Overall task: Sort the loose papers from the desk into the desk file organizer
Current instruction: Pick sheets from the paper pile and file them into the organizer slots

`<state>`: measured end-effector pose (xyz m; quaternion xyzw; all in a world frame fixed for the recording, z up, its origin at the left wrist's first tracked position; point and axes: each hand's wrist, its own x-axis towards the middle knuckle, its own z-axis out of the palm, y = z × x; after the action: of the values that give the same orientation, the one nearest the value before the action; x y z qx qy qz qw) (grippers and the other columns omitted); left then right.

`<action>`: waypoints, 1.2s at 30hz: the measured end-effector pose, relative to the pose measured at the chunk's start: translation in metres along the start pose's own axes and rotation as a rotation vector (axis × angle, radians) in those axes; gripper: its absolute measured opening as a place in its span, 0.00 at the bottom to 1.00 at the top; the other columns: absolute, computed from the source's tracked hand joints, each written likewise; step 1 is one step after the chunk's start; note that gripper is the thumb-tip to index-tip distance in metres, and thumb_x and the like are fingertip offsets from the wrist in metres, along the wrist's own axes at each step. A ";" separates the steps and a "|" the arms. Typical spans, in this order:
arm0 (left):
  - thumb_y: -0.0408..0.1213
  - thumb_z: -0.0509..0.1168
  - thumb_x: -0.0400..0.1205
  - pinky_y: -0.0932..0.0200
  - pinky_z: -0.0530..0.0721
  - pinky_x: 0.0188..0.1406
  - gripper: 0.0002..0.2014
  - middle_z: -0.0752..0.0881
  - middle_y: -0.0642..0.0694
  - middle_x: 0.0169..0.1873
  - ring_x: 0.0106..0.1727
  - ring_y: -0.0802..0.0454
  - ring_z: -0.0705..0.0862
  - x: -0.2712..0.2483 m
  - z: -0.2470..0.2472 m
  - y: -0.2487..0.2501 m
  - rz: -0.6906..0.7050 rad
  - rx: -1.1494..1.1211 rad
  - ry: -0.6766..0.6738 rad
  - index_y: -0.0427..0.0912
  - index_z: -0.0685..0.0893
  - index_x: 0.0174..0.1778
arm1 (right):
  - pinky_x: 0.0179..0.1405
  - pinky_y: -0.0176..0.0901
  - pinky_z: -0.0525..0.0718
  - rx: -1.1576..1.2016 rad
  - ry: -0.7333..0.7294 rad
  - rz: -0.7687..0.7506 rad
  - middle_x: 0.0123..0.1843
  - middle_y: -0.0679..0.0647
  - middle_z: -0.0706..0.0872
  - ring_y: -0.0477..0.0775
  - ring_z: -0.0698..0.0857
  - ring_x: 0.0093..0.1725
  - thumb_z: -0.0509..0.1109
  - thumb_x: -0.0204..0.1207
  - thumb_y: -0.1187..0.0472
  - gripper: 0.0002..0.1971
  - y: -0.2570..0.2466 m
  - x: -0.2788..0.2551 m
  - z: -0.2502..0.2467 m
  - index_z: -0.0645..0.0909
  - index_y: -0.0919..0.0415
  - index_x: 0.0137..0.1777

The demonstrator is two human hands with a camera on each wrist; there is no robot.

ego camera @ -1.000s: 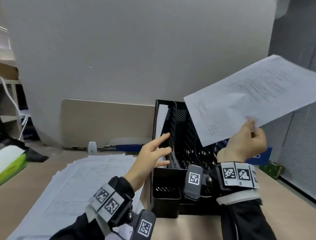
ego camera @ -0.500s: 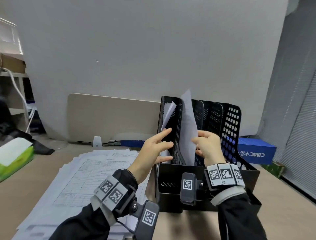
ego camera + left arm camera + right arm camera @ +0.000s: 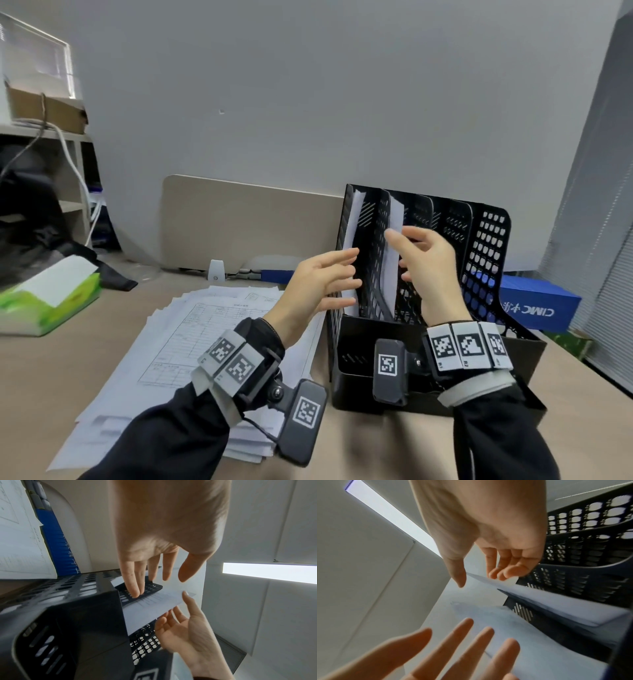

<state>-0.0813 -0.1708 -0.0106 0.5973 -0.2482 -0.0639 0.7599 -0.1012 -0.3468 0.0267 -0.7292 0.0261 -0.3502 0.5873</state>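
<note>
1. Your left hand (image 3: 317, 284) hovers with fingers spread at the file organizer (image 3: 486, 260)'s first divider; the sheet (image 3: 394, 246) in the second slot blocks that slot.
2. At 3 o'clock of the sheet, two slots stand open.
3. At 9 o'clock, the paper stack (image 3: 191, 339) covers the desk (image 3: 37, 370).
4. Bare desk lies at 6 o'clock, below the organizer.

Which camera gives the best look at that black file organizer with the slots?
The head view: the whole file organizer shows, dividers and front lip. The left wrist view catches one corner and a slotted sheet; the right wrist view shows only perforated dividers.
</note>
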 end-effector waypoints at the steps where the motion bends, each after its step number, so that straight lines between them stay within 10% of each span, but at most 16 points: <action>1: 0.34 0.64 0.86 0.43 0.88 0.62 0.17 0.87 0.51 0.65 0.60 0.47 0.90 -0.003 -0.004 0.003 0.003 0.007 0.012 0.47 0.84 0.71 | 0.50 0.45 0.84 0.032 0.021 -0.042 0.54 0.52 0.87 0.47 0.85 0.48 0.77 0.75 0.46 0.19 -0.006 -0.003 0.002 0.83 0.54 0.62; 10: 0.32 0.62 0.86 0.42 0.89 0.58 0.12 0.91 0.39 0.56 0.55 0.38 0.91 -0.052 -0.070 0.013 -0.035 0.005 0.251 0.39 0.87 0.62 | 0.17 0.36 0.67 0.285 -0.075 0.004 0.26 0.52 0.75 0.46 0.70 0.20 0.69 0.81 0.66 0.04 -0.032 -0.046 0.040 0.83 0.64 0.45; 16: 0.37 0.65 0.84 0.49 0.89 0.50 0.13 0.90 0.37 0.58 0.52 0.39 0.92 -0.069 -0.122 -0.016 -0.298 -0.192 0.485 0.36 0.86 0.61 | 0.35 0.45 0.90 0.233 -0.403 0.410 0.42 0.61 0.89 0.55 0.90 0.37 0.72 0.80 0.64 0.06 -0.007 -0.078 0.093 0.84 0.66 0.53; 21: 0.37 0.61 0.85 0.46 0.87 0.55 0.14 0.88 0.37 0.57 0.55 0.37 0.89 -0.072 -0.139 -0.025 -0.400 -0.242 0.537 0.35 0.85 0.62 | 0.52 0.49 0.88 0.072 -0.519 0.595 0.60 0.60 0.85 0.60 0.86 0.57 0.70 0.81 0.60 0.09 0.031 -0.088 0.113 0.83 0.62 0.58; 27: 0.36 0.61 0.86 0.44 0.87 0.58 0.13 0.84 0.34 0.61 0.57 0.36 0.86 -0.070 -0.142 -0.038 -0.470 -0.229 0.534 0.34 0.82 0.62 | 0.38 0.47 0.81 0.016 -0.520 0.730 0.59 0.60 0.77 0.59 0.76 0.43 0.71 0.78 0.59 0.24 0.049 -0.093 0.115 0.74 0.63 0.73; 31: 0.36 0.61 0.86 0.43 0.85 0.62 0.14 0.85 0.33 0.61 0.60 0.37 0.85 -0.068 -0.140 -0.042 -0.476 -0.202 0.519 0.33 0.83 0.63 | 0.30 0.44 0.87 0.112 -0.558 0.837 0.68 0.67 0.78 0.61 0.88 0.42 0.70 0.80 0.63 0.20 0.049 -0.096 0.112 0.74 0.63 0.70; 36: 0.37 0.61 0.87 0.44 0.84 0.63 0.13 0.85 0.34 0.62 0.64 0.36 0.84 -0.066 -0.137 -0.044 -0.484 -0.193 0.501 0.34 0.83 0.61 | 0.27 0.42 0.83 0.112 -0.617 0.851 0.42 0.63 0.91 0.55 0.86 0.27 0.69 0.79 0.69 0.11 0.053 -0.100 0.119 0.81 0.68 0.59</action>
<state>-0.0680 -0.0371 -0.0945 0.5614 0.1015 -0.1167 0.8130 -0.0926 -0.2183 -0.0759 -0.6909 0.1269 0.1494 0.6959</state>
